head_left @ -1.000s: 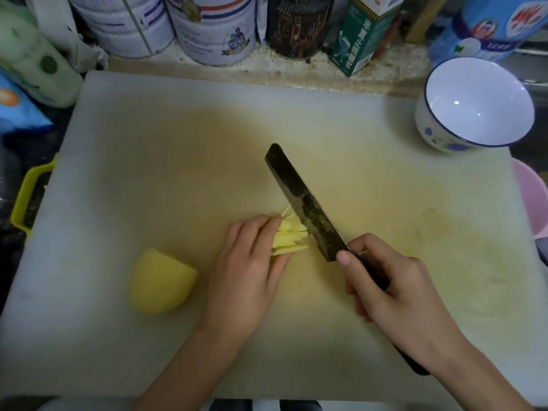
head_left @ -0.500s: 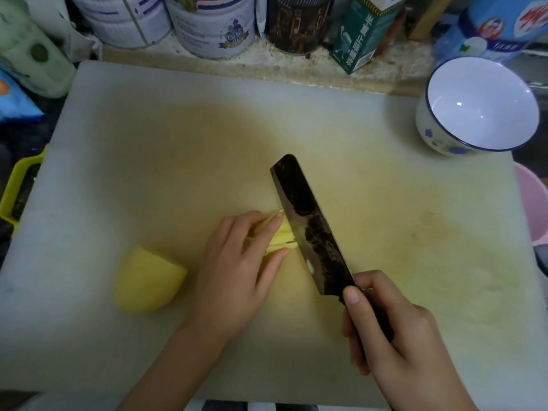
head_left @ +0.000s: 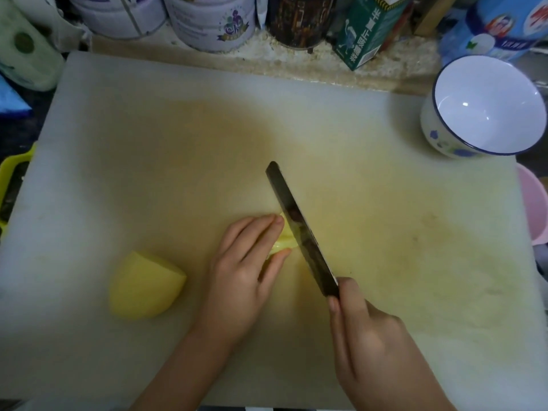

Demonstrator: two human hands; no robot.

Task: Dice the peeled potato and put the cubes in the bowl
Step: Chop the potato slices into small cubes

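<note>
Knife (head_left: 299, 229) swung upright against potato strips (head_left: 281, 247) left hand (head_left: 243, 274) holds; right hand (head_left: 376, 348) grips it.

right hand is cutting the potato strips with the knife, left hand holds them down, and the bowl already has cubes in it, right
One thing is off: the bowl holds no cubes; the head view shows its white inside bare. The rest stands: the right hand grips the knife at the potato strips, and the left hand holds them down.
</note>
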